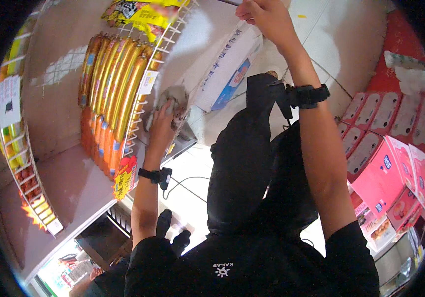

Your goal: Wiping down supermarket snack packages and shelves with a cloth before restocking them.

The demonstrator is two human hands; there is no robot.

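My left hand (163, 120) presses a crumpled grey cloth (174, 99) against the pale shelf surface, beside the wire divider (162, 44). The cloth is slightly blurred, and its lower part runs into shadow. My right hand (257, 13) reaches to the top rim of the view with its fingers curled. It is nearest to the upper end of a white carton (221, 70) that bears handwriting and a blue printed panel; whether it grips anything is hidden. Left of the divider, gold-wrapped sausages (116, 81) lie in rows above orange-wrapped ones (103, 144).
A yellow snack bag (142, 15) lies at the rack's far end. Another wire divider (30, 163) curves along the left. Pink boxes (379, 170) are stacked at right. A thin cable (186, 178) crosses the floor. Another person's hand (95, 273) shows at lower left.
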